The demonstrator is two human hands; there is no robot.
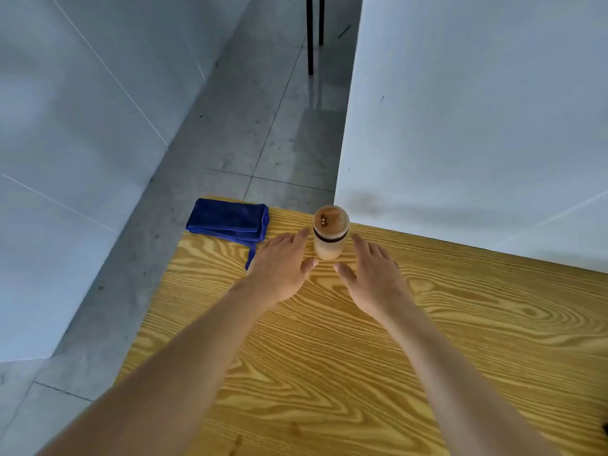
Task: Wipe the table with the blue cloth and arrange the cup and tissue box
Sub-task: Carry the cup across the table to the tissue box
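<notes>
A frosted cup (329, 236) with a wooden lid and a dark band stands upright near the far edge of the wooden table (329, 357). My left hand (283, 268) lies just left of the cup, fingers straight and spread, holding nothing. My right hand (373, 278) is just right of it, also open, with a small gap to the cup. A folded blue cloth (228, 222) lies at the table's far left corner, beside my left hand. No tissue box is in view.
A white wall panel (477, 126) rises right behind the table's far edge on the right. Grey tiled floor (256, 126) lies beyond the left and far edges. Black furniture legs (311, 34) stand far off.
</notes>
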